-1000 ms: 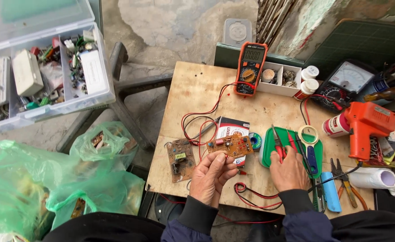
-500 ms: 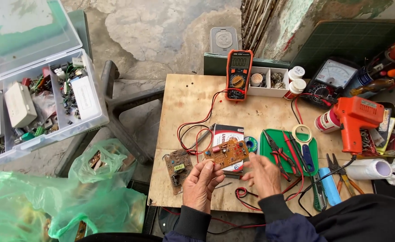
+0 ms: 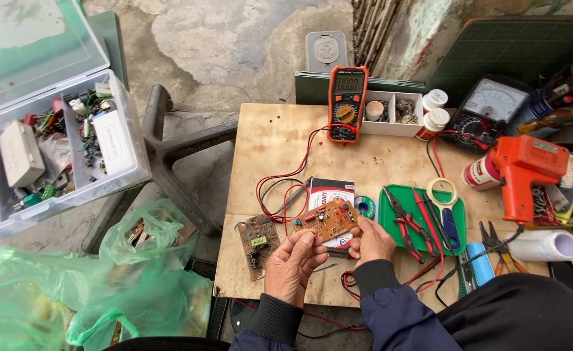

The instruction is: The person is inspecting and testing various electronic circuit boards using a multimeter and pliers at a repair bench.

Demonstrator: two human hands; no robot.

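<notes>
Circuit board (image 3: 327,220) between hands, green tray (image 3: 423,221) beside.

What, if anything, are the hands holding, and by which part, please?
A small brown circuit board, held by its edges: the left hand at its lower left edge, the right hand at its right edge.

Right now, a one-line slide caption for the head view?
Both hands, left hand and right hand, hold a brown circuit board over a cluttered wooden table.

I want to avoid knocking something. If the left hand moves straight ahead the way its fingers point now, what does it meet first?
The left hand already holds the circuit board. Beyond it, up and slightly right, comes probably the small printed box under the red and black leads, though depth is unclear.
</notes>
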